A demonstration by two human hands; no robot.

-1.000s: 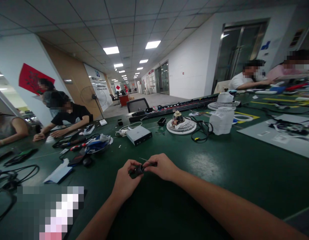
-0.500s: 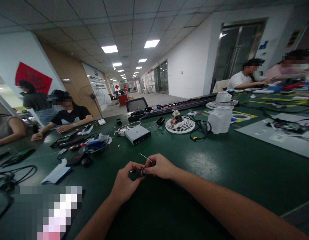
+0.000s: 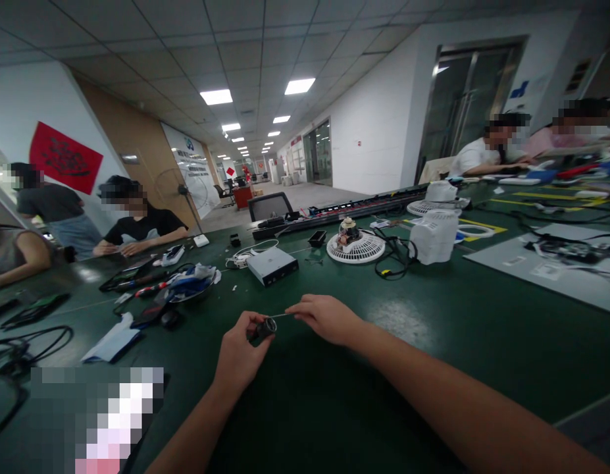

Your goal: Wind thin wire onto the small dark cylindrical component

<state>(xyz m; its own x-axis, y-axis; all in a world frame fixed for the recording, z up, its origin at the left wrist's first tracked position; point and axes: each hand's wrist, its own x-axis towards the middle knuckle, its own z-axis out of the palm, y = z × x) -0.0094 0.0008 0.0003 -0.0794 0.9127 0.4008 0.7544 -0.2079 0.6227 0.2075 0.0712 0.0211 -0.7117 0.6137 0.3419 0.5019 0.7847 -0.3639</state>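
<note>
My left hand (image 3: 240, 355) is closed round a small dark cylindrical part (image 3: 262, 330), tilted so that its round, light-rimmed open end faces right. Just to the right, my right hand (image 3: 329, 319) pinches a thin metal rod (image 3: 279, 315) between thumb and fingers. The rod lies nearly level, its far end reaching the top of the dark part; whether it touches or enters it I cannot tell. Both hands are held above the green tabletop (image 3: 334, 408).
Ahead stand a silver disc drive (image 3: 272, 264), a small black tray (image 3: 317, 238), a white fan grille with its motor (image 3: 355, 243) and a white plastic housing (image 3: 435, 237). A blue cloth (image 3: 112, 339) and black cables (image 3: 33, 349) lie left. Other people sit around the table.
My right hand has drawn away from the dark part, and the rod has swung from pointing up and left to nearly level. My left hand has moved slightly left with the part.
</note>
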